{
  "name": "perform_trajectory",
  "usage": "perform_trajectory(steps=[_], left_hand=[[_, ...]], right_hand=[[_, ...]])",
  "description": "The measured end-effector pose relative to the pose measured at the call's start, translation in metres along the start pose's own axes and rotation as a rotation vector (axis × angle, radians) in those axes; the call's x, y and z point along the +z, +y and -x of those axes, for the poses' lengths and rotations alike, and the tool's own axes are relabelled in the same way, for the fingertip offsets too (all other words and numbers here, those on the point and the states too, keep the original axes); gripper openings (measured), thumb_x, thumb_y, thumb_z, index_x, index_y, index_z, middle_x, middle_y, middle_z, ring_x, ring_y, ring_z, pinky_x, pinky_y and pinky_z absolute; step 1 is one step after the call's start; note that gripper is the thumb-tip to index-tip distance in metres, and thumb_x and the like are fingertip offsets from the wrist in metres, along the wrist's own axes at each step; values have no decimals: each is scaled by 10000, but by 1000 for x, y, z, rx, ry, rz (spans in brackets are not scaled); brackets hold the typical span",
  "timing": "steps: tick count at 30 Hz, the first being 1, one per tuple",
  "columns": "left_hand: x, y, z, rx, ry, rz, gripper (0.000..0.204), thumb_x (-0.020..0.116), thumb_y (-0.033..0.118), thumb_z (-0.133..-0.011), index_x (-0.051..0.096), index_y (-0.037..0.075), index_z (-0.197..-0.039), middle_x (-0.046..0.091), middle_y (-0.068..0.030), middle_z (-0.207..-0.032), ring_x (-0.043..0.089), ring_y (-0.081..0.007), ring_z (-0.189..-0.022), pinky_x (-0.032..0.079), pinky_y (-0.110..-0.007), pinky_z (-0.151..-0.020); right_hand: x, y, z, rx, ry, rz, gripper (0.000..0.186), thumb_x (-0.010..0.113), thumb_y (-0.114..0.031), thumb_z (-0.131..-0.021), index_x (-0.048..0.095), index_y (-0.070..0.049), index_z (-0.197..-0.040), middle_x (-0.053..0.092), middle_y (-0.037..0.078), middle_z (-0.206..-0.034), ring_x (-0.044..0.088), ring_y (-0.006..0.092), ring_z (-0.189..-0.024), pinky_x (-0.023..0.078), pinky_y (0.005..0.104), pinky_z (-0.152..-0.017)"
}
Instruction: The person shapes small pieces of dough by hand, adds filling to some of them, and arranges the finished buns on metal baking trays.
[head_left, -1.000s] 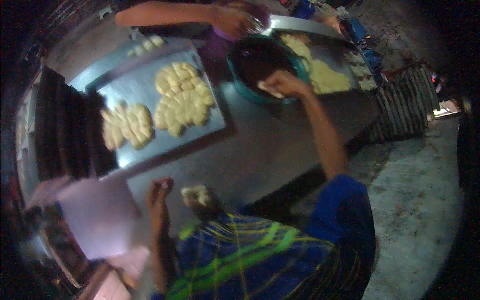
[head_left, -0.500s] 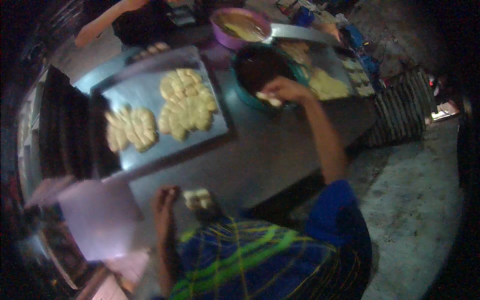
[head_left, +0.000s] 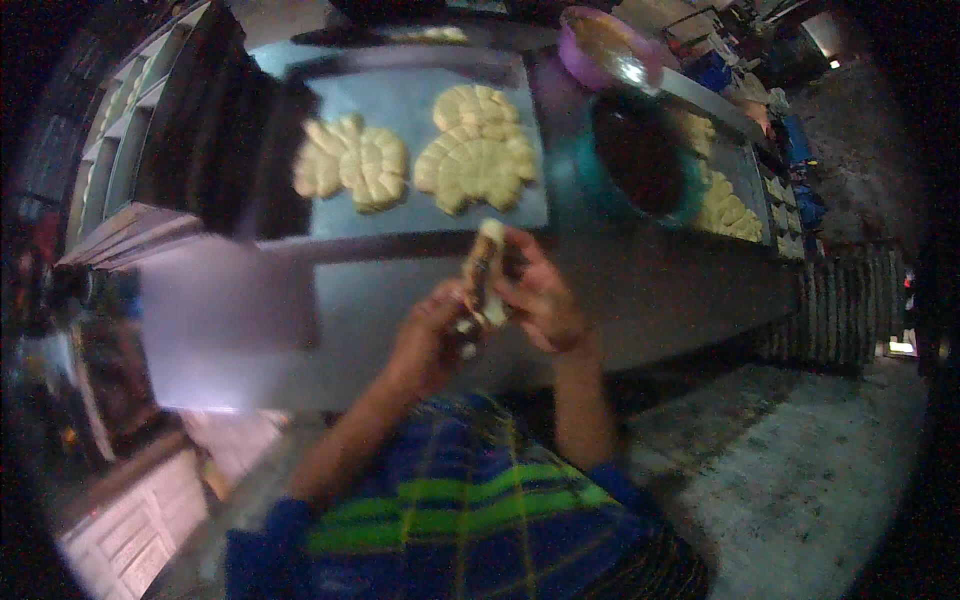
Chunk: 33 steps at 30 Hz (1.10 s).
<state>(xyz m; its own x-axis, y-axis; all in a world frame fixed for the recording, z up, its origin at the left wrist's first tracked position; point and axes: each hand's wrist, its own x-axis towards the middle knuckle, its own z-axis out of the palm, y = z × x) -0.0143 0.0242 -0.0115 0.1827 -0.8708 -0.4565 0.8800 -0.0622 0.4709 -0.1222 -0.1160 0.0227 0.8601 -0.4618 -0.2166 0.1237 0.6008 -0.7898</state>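
Observation:
A pale strip of dough (head_left: 491, 238) with a brown inner side, perhaps filling, is held up between my two hands over the metal table. My left hand (head_left: 428, 325) pinches its lower left side. My right hand (head_left: 543, 295) has its fingers curled round the right side. Small whitish bits (head_left: 467, 338) show by my left fingers, too blurred to name. Just beyond my hands lies a metal tray (head_left: 330, 95) bearing shaped, segmented dough pieces: one at left (head_left: 355, 165) and a joined cluster at right (head_left: 478, 160).
Right of the tray stands a teal basin (head_left: 580, 165) with dark contents; behind it is a purple basin (head_left: 580, 50). More dough pieces (head_left: 728, 210) lie farther right. A dark stack (head_left: 200, 130) rises at left, and ridged, stacked slats (head_left: 840, 305) stand at the table's right end.
My right hand has come back from the teal basin to meet my left hand. My left hand has moved up and right, and both now hold the dough. The view has shifted.

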Motion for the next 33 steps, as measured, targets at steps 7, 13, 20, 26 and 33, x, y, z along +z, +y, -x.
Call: perform_trajectory(steps=[7, 13, 20, 26, 33], left_hand=[[-18, 15, 15, 169, -79, 230, 388, 518, 343, -1002, 519, 70, -1278, 587, -81, -1231, 573, -215, -1105, 485, -358, -955], [-29, 37, 27, 303, 78, -124, 269, 648, 156, -927, 535, 63, -1153, 598, -70, -1156, 592, -188, -1064, 495, -330, -914], [-48, 52, 39, 371, 80, -475, 228, 661, 75, -885, 563, 56, -1090, 619, -41, -1066, 588, -128, -950, 469, -275, -835], [-57, 66, 50, 296, -117, -689, 233, 615, 97, -885, 605, 40, -1111, 638, -31, -1006, 592, -127, -927, 463, -281, -829], [-72, 63, 37, -8, -103, -185, 361, 609, 342, -940, 580, 79, -1186, 621, -3, -1093, 591, -116, -930, 484, -276, -812]], right_hand=[[4, 60, 3, -261, 105, 106, 421, 655, 7, -880, 576, -107, -1277, 583, 76, -1267, 595, 201, -1142, 545, 353, -928], [36, 47, 2, -725, 17, 1360, 428, 719, -28, -795, 679, -159, -1200, 582, 117, -1255, 630, 270, -1091, 549, 367, -928], [54, 30, 9, -743, -174, 1614, 438, 733, -115, -772, 631, -138, -1197, 610, 86, -1111, 650, 276, -963, 558, 380, -805], [71, 6, -3, -378, -117, 1425, 258, 739, -113, -761, 662, -95, -1006, 628, 62, -888, 643, 288, -864, 532, 404, -790], [75, 6, 12, -572, -193, 1564, 265, 709, -75, -783, 682, -101, -1045, 649, 87, -932, 646, 286, -866, 547, 395, -753]])
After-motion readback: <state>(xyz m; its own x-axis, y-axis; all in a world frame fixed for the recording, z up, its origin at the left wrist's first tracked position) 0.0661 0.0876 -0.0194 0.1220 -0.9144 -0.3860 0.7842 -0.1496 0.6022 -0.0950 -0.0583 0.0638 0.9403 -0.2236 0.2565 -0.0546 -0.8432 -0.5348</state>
